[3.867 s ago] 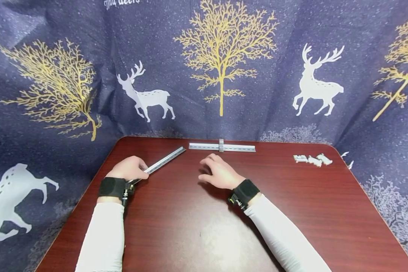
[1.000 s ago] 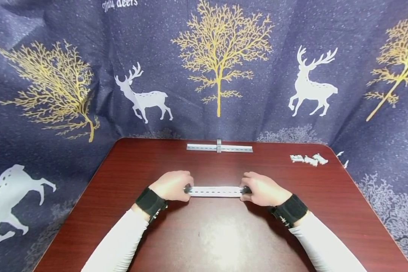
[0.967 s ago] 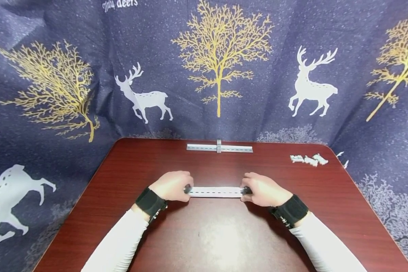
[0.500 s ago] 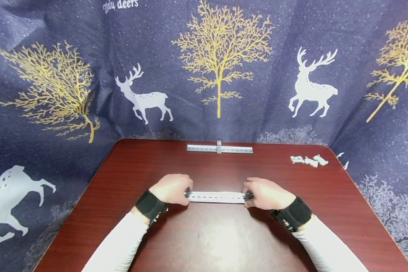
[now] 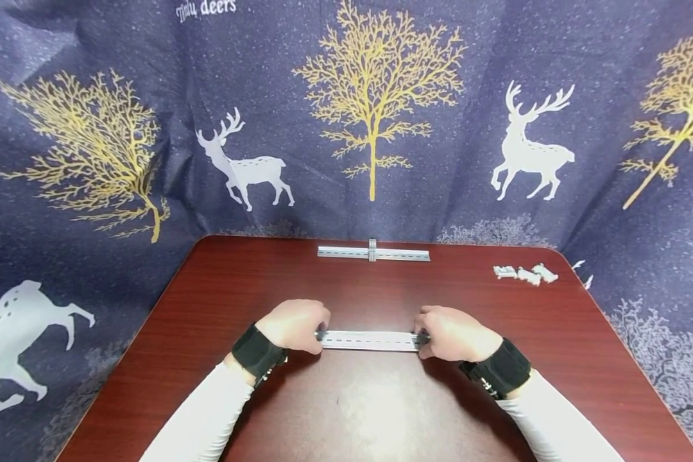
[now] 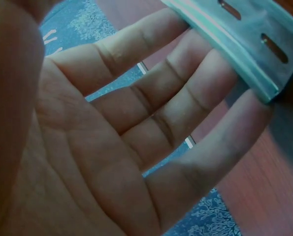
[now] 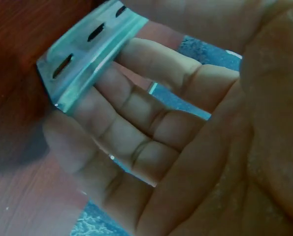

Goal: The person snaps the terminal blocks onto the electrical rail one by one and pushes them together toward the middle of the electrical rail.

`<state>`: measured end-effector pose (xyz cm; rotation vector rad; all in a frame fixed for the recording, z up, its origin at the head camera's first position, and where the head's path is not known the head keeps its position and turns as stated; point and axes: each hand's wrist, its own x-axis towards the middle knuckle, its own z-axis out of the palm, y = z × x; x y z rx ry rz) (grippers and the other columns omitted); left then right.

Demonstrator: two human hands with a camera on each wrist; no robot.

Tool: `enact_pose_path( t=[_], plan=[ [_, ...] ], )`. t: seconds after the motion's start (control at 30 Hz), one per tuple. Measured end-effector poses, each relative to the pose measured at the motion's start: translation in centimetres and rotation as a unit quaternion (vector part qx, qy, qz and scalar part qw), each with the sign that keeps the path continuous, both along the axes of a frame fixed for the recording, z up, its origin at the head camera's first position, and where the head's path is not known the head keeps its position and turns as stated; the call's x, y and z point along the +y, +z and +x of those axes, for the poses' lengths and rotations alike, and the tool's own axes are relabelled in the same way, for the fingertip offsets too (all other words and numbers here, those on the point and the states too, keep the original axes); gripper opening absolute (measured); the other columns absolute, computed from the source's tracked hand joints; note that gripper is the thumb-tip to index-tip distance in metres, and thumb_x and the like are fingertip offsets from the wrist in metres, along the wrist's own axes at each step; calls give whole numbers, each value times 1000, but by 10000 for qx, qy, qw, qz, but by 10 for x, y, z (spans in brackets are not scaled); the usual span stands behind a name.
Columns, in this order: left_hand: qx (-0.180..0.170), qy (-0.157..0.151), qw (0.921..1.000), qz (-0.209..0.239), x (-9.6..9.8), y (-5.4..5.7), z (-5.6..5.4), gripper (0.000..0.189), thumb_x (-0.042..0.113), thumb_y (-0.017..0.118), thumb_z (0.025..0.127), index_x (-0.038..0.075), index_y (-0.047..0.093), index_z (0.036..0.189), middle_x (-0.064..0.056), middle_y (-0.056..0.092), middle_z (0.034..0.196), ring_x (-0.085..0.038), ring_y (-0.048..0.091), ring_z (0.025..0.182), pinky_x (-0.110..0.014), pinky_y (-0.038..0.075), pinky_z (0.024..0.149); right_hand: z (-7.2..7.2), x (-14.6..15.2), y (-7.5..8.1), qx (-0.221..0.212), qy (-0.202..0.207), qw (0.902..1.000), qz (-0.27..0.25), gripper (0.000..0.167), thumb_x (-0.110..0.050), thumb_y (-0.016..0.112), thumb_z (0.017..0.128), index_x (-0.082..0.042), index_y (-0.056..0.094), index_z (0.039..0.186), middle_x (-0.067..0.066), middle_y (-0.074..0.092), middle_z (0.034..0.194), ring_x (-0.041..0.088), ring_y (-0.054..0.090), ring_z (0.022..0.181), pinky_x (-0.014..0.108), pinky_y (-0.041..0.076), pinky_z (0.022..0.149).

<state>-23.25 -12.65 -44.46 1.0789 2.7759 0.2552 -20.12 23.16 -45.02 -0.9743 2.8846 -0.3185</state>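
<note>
A slotted metal DIN rail (image 5: 369, 341) lies crosswise near the middle of the table in the head view. My left hand (image 5: 297, 326) grips its left end, and my right hand (image 5: 453, 333) grips its right end. In the left wrist view the fingertips of the left hand (image 6: 161, 98) sit along the long edge of the rail (image 6: 249, 42), whose slots show. The right wrist view has the fingers of the right hand (image 7: 151, 108) against the same edge of the rail (image 7: 82, 59). Both thumbs are on the near side in the head view.
At the table's (image 5: 248, 276) back edge lies a second rail (image 5: 404, 255) with a small grey block (image 5: 372, 249) across its middle. Three small whitish parts (image 5: 528, 276) lie at the back right. A curtain (image 5: 335, 212) with printed deer and trees hangs behind.
Earlier the left hand alone held the rail slanted at the left, with the right hand free. Both hands now hold its ends, and over the last second it has come slightly nearer.
</note>
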Motion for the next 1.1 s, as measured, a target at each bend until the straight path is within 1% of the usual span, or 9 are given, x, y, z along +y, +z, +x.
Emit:
enact_pose_path(
  t=[0.13, 0.27, 0.53, 0.7, 0.83, 0.93, 1.0, 1.1],
  plan=[
    [0, 6, 10000, 8, 0, 1, 1, 18, 18, 88, 72, 17, 73, 81, 11, 56, 72, -13, 51, 67, -36, 47, 60, 1, -1, 0, -37, -67, 9999, 126, 27, -16, 96, 73, -21, 71, 82, -9, 54, 83, 8, 53, 73, 35, 52, 70],
    [-50, 10, 10000, 8, 0, 1, 3, 19, 19, 90, 72, 17, 73, 81, 11, 56, 72, -13, 51, 67, -36, 47, 60, 3, -3, 2, -71, -79, 9998, 173, 27, -16, 96, 72, -21, 71, 80, -10, 54, 82, 9, 54, 72, 35, 53, 69],
    [-65, -13, 10000, -9, 2, 0, 2, 20, 18, 90, 70, 17, 72, 80, 11, 56, 71, -12, 51, 66, -35, 47, 60, 7, -5, 5, -79, -207, 9995, 231, 29, -18, 98, 69, -23, 72, 77, -16, 54, 78, 7, 57, 70, 33, 53, 67],
    [-89, -8, 10000, -9, 2, -1, 3, 22, 19, 90, 70, 18, 71, 80, 12, 56, 70, -13, 51, 66, -35, 47, 60, 6, -4, 3, -61, -194, 9996, 210, 28, -18, 98, 68, -23, 73, 77, -16, 55, 78, 6, 58, 71, 32, 54, 68],
    [-93, 21, 9999, -40, 1, -3, 3, 22, 19, 90, 69, 20, 70, 79, 13, 56, 70, -12, 50, 66, -34, 46, 60, 5, -2, 4, -92, -118, 9997, 196, 28, -19, 98, 68, -23, 72, 77, -16, 55, 79, 5, 55, 71, 32, 52, 67],
    [-102, 26, 9999, -67, 1, -3, 2, 23, 19, 90, 69, 20, 69, 79, 12, 55, 71, -12, 49, 66, -34, 46, 60, 2, 0, 6, -254, -41, 9995, 163, 29, -23, 98, 70, -25, 71, 77, -13, 57, 81, 5, 52, 72, 32, 51, 68],
    [-94, 22, 9999, -76, 2, -2, 2, 23, 19, 90, 69, 20, 69, 79, 12, 55, 71, -12, 49, 66, -34, 46, 60, -1, 5, 6, -337, -56, 9993, 177, 27, -28, 99, 74, -25, 73, 82, -12, 59, 85, 4, 53, 74, 33, 52, 70],
    [-109, 29, 9999, -95, 3, -1, 2, 23, 19, 90, 69, 20, 69, 79, 11, 55, 72, -12, 49, 67, -34, 45, 60, -9, 14, 7, -285, -111, 9994, 155, 26, -35, 99, 80, -25, 77, 90, -11, 61, 89, 4, 54, 77, 34, 53, 73]
  ],
)
